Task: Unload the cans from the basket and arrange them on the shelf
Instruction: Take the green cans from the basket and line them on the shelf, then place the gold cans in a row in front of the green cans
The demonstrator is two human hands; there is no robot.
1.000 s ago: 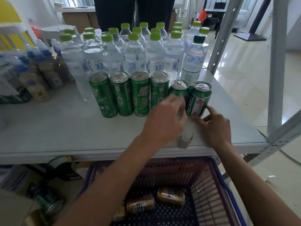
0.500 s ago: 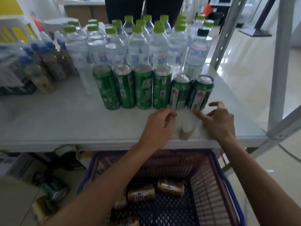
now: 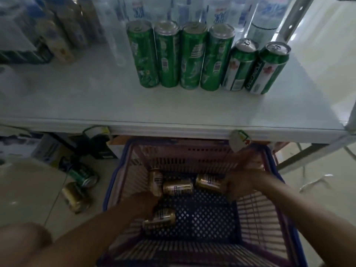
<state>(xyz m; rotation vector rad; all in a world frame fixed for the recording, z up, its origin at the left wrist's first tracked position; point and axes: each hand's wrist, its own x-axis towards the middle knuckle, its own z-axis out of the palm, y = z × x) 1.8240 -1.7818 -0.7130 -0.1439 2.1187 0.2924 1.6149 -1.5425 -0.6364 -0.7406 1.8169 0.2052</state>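
A blue plastic basket (image 3: 115,182) stands on the floor below the shelf (image 3: 96,105). Several gold cans lie on their sides in it: one (image 3: 156,182) at the back left, one (image 3: 178,187) beside it, one (image 3: 209,182) to the right and one (image 3: 159,218) nearer me. My left hand (image 3: 144,202) is down between the back-left and near cans, its fingers hidden. My right hand (image 3: 242,182), blurred, covers the right end of the right-hand can. On the shelf, several tall green cans (image 3: 179,56) and two shorter green-and-white cans (image 3: 254,68) stand upright in one row.
Clear water bottles (image 3: 217,12) fill the back of the shelf, with darker bottles (image 3: 63,31) at the left. A green can (image 3: 82,174) and a gold can (image 3: 75,197) lie on the floor left of the basket. A metal upright (image 3: 294,18) stands at the right.
Both hands have left the shelf's front edge and dropped into the basket among the gold cans. My view has tilted downward. The row of green cans stays as it was.
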